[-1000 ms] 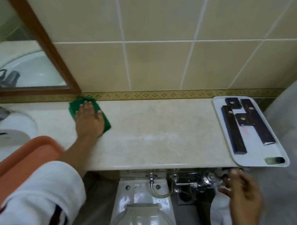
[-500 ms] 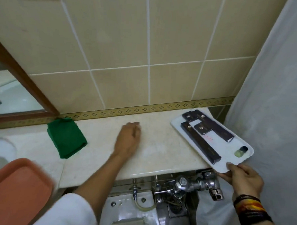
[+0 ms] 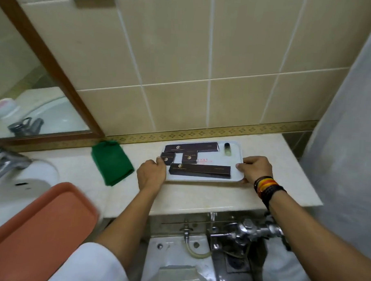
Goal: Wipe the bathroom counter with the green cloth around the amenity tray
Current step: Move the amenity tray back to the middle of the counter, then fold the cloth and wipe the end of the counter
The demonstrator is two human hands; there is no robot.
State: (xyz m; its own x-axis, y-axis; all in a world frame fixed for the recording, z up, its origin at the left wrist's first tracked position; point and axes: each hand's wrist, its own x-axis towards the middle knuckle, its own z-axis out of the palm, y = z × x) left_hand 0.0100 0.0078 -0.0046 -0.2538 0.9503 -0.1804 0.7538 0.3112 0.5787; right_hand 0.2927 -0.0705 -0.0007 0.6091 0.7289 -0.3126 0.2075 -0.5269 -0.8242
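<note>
The green cloth (image 3: pixel 112 162) lies crumpled on the bench (image 3: pixel 199 196), its far edge up against the patterned wall border, with no hand on it. Just to its right, a little apart, sits the white amenity tray (image 3: pixel 237 152), flat on the bench and close to the wall. On the tray are four dark boxes: a long one (image 3: pixel 191 148) at the back, two small ones (image 3: pixel 167 156) side by side in the middle, and another long one (image 3: pixel 200 170) at the front. A small bottle (image 3: pixel 227 149) lies near the tray's far right corner.

The person has both hands on the tray. The left hand (image 3: pixel 151 174) is curled over the tray's left end, fingers closed around the rim. The right hand (image 3: pixel 256 168) grips the right end the same way, thumb on top; its wrist carries a stack of dark and coloured bands (image 3: pixel 267 186).

Further left, the bench runs into a white basin (image 3: pixel 19 186) with a chrome tap (image 3: pixel 4 161), and an orange tray (image 3: pixel 38 229) leans in the near left corner. A mirror (image 3: pixel 23 90) hangs above the basin. Below the bench edge is chrome flush plumbing (image 3: pixel 246 230).
</note>
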